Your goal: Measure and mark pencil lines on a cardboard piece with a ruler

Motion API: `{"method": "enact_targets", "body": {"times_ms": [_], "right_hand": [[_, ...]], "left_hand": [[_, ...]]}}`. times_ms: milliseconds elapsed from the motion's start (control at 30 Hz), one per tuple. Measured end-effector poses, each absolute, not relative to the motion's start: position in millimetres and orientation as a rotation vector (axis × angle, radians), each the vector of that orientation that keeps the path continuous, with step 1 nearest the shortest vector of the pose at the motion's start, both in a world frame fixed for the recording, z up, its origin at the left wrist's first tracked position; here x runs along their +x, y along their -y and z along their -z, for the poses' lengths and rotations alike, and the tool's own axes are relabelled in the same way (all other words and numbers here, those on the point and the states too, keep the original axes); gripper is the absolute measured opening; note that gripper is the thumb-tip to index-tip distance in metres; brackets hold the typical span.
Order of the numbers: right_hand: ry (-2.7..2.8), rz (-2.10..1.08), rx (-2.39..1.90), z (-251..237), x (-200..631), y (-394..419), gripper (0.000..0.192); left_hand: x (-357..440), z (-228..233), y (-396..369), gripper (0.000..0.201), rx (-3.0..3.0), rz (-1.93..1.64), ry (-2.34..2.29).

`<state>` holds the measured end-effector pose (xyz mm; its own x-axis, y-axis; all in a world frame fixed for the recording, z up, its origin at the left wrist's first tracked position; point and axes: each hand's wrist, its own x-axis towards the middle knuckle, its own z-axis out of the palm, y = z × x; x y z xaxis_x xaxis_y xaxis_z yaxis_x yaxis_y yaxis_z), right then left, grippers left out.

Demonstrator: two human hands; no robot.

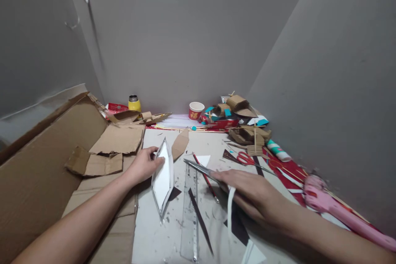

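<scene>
Left hand (142, 166) grips white boat-shaped piece (162, 179); right hand (252, 192) holds scissors (201, 168) beside it.

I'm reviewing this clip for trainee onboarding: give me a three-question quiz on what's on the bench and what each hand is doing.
1. True or false: the left hand holds the white boat-shaped paper piece.
2. Which tool does the right hand hold, blades pointing away from the person? A) silver metal scissors B) pink glue gun C) red-handled scissors
3. Fill in: the clear plastic ruler lies on the white ____.

Key:
1. True; its fingers grip the piece's left edge.
2. A.
3. Board; the ruler lies flat between the two hands.
</scene>
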<state>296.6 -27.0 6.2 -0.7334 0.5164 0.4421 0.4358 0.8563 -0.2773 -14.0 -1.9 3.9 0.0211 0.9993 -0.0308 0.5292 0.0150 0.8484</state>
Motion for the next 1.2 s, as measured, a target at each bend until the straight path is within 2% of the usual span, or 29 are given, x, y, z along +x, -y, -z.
{"method": "enact_targets", "body": {"times_ms": [67,133,233,367,567,733,800,900,1000,1100,1200], "right_hand": [[2.363,-0.272,-0.856,-11,295,17,0.035],[2.210,-0.467,-1.123,-17,290,4,0.033],[2.031,-0.788,-1.327,-21,282,-21,0.040],[2.022,-0.713,-1.434,-13,279,-45,0.050],[1.983,-0.516,-1.343,-8,278,-36,0.038],[1.933,-0.781,-1.261,-23,251,-16,0.026],[1.920,-0.987,-1.244,-25,234,-11,0.030],[1.876,-1.264,-1.229,-22,208,-11,0.051],[1.906,-1.286,-1.232,-15,190,-16,0.068],[1.904,-1.243,-1.204,-6,178,-21,0.066],[1.804,-1.392,-1.084,2,173,-23,0.055]], "left_hand": [[-14,-4,2,0.040,1.581,-0.868,-1.580],[-13,-4,1,0.043,1.560,-0.885,-1.568],[-14,-6,1,0.046,1.537,-0.899,-1.560],[-15,-6,-1,0.046,1.528,-0.896,-1.561],[-15,-4,-1,0.047,1.475,-0.908,-1.556],[-15,-6,1,0.053,1.421,-0.927,-1.464],[-14,-6,1,0.052,1.403,-0.939,-1.397],[-12,-6,2,0.054,1.370,-0.944,-1.322],[-10,-5,3,0.056,1.345,-0.942,-1.295],[-9,-5,4,0.056,1.344,-0.939,-1.275],[-9,-5,4,0.054,1.369,-0.924,-1.268]]}}
